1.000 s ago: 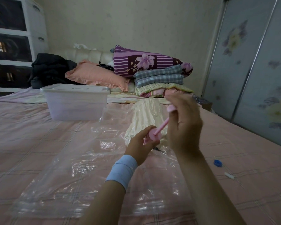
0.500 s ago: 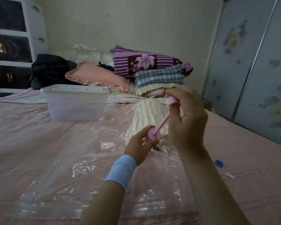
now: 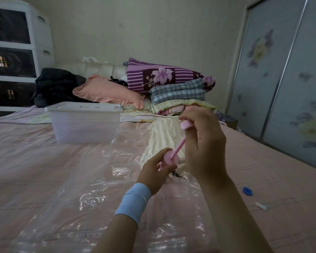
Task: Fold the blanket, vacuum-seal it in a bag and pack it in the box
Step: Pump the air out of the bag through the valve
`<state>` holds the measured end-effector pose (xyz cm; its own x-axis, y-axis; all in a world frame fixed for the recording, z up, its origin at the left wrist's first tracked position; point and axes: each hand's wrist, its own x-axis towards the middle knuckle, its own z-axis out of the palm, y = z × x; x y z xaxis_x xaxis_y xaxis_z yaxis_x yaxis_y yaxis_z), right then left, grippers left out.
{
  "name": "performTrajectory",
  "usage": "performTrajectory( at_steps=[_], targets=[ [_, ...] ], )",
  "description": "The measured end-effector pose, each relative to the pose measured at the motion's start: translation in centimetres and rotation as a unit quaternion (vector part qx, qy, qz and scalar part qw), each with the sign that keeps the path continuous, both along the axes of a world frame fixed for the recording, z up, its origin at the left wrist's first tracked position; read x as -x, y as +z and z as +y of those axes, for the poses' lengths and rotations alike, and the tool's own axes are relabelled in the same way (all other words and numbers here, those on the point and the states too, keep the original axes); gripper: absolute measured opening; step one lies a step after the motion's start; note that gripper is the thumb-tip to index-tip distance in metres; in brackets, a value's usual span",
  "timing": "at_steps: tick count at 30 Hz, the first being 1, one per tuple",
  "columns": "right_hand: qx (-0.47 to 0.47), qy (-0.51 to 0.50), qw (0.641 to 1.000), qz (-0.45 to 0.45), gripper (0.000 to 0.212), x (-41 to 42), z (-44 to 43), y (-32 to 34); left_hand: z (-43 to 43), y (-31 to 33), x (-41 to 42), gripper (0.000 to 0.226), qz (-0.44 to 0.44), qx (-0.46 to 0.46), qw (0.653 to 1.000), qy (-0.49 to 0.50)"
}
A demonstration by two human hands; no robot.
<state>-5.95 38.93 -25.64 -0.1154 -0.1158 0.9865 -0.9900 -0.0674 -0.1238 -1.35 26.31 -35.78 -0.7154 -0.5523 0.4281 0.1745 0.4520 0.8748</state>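
Observation:
A clear vacuum bag [image 3: 91, 198] lies flat on the pink bed, and the cream blanket [image 3: 162, 136] sits folded inside its far end. A pink hand pump [image 3: 173, 152] stands on the bag. My left hand [image 3: 153, 170] grips the pump's barrel low down. My right hand [image 3: 201, 141] holds the pump's handle, with the rod drawn out at a slant. The translucent storage box [image 3: 84, 123], lid on, stands behind the bag to the left.
A blue cap [image 3: 247, 191] and a small white clip [image 3: 261, 206] lie on the bed at right. Pillows and folded bedding [image 3: 177, 92] pile up at the headboard, with dark clothes [image 3: 57, 86] beside them. A drawer unit [image 3: 16, 52] stands at left, wardrobe doors [image 3: 285, 79] at right.
My right hand has pulled the pump handle a little further up and right, lengthening the exposed rod. The left hand stays on the barrel.

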Motion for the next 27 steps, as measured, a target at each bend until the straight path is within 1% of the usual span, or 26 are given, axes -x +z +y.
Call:
performTrajectory(
  at_steps=[2, 3, 4, 5, 7, 8, 10, 13, 15, 17, 19, 21, 22, 24, 26, 27],
  targets=[
    [0.032, -0.016, 0.999, 0.001, 0.022, 0.2, -0.5, -0.3, 0.1, 0.0, 0.1, 0.041, 0.000, 0.003, 1.000, 0.000],
    [0.023, -0.019, 0.999, -0.013, 0.024, 0.5, -1.1, -1.2, 0.2, -0.1, 0.1, 0.041, 0.003, 0.005, 1.000, 0.003],
    [-0.007, -0.022, 0.999, -0.034, 0.025, 0.9, -1.7, -2.5, 0.3, -0.2, 0.1, 0.040, 0.009, 0.007, 1.000, 0.005],
    [-0.058, -0.024, 0.996, -0.059, 0.027, 1.5, -2.2, -4.2, 0.4, -0.2, 0.2, 0.039, 0.015, 0.005, 1.000, 0.008],
    [-0.171, -0.030, 0.978, -0.113, 0.030, 2.5, -2.9, -7.3, 0.5, -0.3, 0.2, 0.033, 0.016, -0.005, 1.000, 0.007],
    [-0.210, -0.033, 0.968, -0.135, 0.028, 2.8, -2.9, -8.3, 0.6, -0.4, 0.2, 0.031, 0.012, -0.006, 1.000, 0.009],
    [-0.234, -0.040, 0.961, -0.144, 0.025, 2.8, -2.7, -8.5, 0.7, -0.4, 0.2, 0.030, 0.009, -0.001, 1.000, 0.012],
    [-0.186, -0.033, 0.979, -0.078, 0.033, 1.7, -1.8, -5.2, 0.4, -0.3, 0.0, 0.038, 0.009, -0.008, 1.000, 0.007],
    [-0.116, -0.011, 0.993, -0.035, 0.030, 1.0, -0.7, -2.4, 0.0, -0.2, 0.1, 0.039, 0.003, -0.001, 1.000, -0.001],
    [-0.047, -0.003, 0.999, 0.007, 0.025, 0.5, 0.4, -0.2, -0.3, -0.3, 0.4, 0.040, -0.001, 0.004, 1.000, -0.003],
    [-0.003, -0.013, 1.000, 0.027, 0.023, 0.4, 0.6, 0.4, -0.4, -0.6, 0.6, 0.040, -0.003, 0.006, 1.000, 0.004],
    [0.006, -0.025, 1.000, 0.012, 0.024, 0.7, -0.5, -0.8, -0.3, -0.7, 0.6, 0.040, -0.008, 0.016, 1.000, 0.009],
    [-0.013, -0.027, 1.000, -0.006, 0.025, 1.1, -1.1, -2.0, -0.2, -0.7, 0.6, 0.041, -0.006, 0.016, 1.000, 0.010],
    [-0.101, -0.032, 0.993, -0.060, 0.027, 2.0, -2.1, -5.2, 0.0, -0.6, 0.5, 0.040, 0.004, 0.007, 1.000, 0.005],
    [-0.195, -0.045, 0.973, -0.118, 0.026, 2.9, -2.6, -8.0, 0.3, -0.5, 0.3, 0.035, 0.001, 0.004, 1.000, 0.004],
    [-0.221, -0.046, 0.965, -0.136, 0.025, 3.0, -2.6, -8.7, 0.5, -0.6, 0.3, 0.035, -0.002, 0.006, 1.000, 0.006]
  ],
)
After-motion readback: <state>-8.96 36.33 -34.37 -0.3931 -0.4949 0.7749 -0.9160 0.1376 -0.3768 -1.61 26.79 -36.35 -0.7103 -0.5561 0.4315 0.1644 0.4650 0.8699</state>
